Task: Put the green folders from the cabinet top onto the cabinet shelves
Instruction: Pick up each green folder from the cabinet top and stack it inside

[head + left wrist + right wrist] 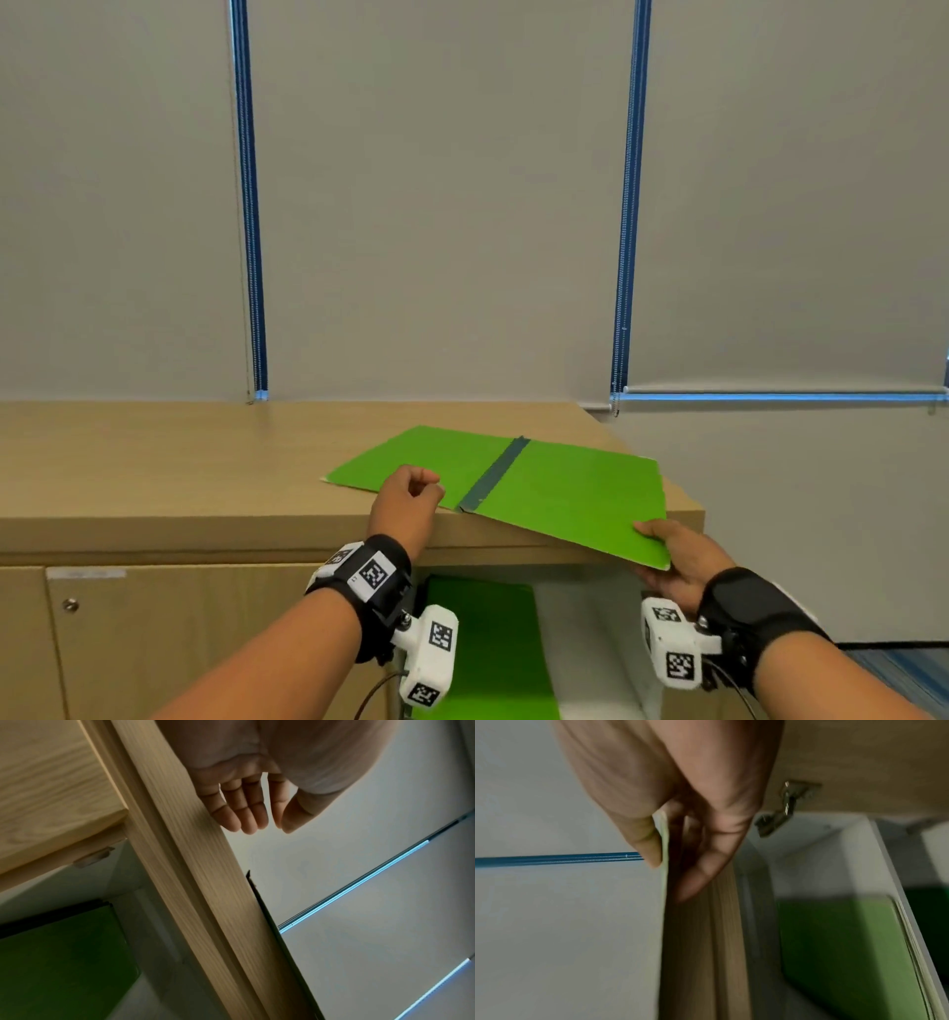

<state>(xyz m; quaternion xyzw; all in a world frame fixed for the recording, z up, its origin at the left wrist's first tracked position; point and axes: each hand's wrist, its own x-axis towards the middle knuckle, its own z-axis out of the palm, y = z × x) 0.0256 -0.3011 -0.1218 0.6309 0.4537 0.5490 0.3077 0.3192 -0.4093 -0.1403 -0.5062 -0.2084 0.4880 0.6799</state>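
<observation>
A green folder [560, 493] with a dark spine strip lies on the wooden cabinet top [179, 462], its right front corner jutting past the front edge. My right hand [667, 552] pinches that corner, thumb on top and fingers beneath; the right wrist view shows the folder's thin edge [664, 845] between thumb and fingers. My left hand [416, 493] hovers over the folder's left half with fingers loosely curled, holding nothing; in the left wrist view its fingers [244, 815] hang relaxed by the cabinet edge. More green folders [488, 647] lie on the shelf below.
The cabinet's right compartment stands open with white inner walls [590, 642]; a closed wooden door with a small lock [70, 605] is to the left. Grey roller blinds with blue edge strips [251, 205] hang behind. The cabinet top ends at its right corner [693, 506].
</observation>
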